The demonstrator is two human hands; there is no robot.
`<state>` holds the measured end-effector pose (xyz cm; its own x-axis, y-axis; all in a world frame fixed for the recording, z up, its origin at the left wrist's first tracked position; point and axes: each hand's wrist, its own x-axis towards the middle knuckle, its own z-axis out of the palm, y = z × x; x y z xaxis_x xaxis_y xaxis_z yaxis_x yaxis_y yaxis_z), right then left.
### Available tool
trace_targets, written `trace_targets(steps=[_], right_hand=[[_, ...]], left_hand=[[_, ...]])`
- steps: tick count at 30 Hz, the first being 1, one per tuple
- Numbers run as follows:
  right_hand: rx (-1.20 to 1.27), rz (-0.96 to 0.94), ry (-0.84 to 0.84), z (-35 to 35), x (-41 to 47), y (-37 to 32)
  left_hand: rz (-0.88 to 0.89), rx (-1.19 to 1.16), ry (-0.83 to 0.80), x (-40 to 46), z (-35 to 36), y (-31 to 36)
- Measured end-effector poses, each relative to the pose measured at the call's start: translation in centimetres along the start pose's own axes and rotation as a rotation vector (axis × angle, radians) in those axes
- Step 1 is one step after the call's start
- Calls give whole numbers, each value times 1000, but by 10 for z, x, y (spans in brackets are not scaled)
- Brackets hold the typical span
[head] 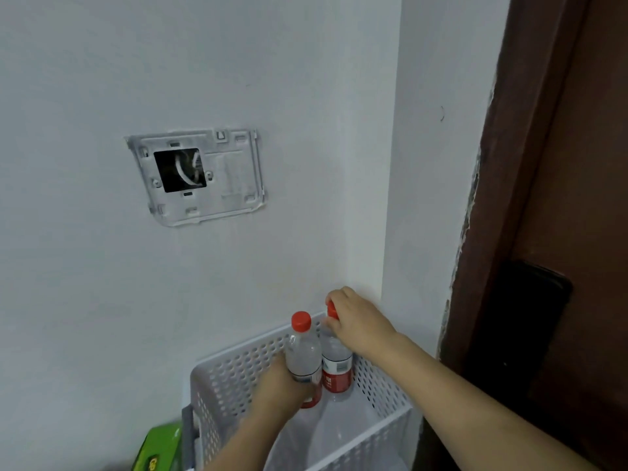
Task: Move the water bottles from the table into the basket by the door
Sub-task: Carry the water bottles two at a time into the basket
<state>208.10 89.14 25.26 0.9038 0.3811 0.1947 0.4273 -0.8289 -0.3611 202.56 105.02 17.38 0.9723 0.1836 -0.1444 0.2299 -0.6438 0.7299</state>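
The left hand [283, 385] curls its fingers round the label band of the left bottle [303, 358]; the right hand [356, 321] pinches the red cap of the right bottle [336, 365] from above. Both bottles stand upright, side by side and touching, inside the white perforated basket [231, 379] in the lower centre of the frame. A green box [159, 448] sits at the basket's lower left, a brown door [560, 198] fills the right edge, and an open wall plate [197, 175] hangs at centre left.
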Motion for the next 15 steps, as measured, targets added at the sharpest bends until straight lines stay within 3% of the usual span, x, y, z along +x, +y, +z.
trace_targets(steps=[15], right_hand=[[215, 25, 224, 33, -15, 8]], left_hand=[[25, -17, -19, 13, 13, -3]])
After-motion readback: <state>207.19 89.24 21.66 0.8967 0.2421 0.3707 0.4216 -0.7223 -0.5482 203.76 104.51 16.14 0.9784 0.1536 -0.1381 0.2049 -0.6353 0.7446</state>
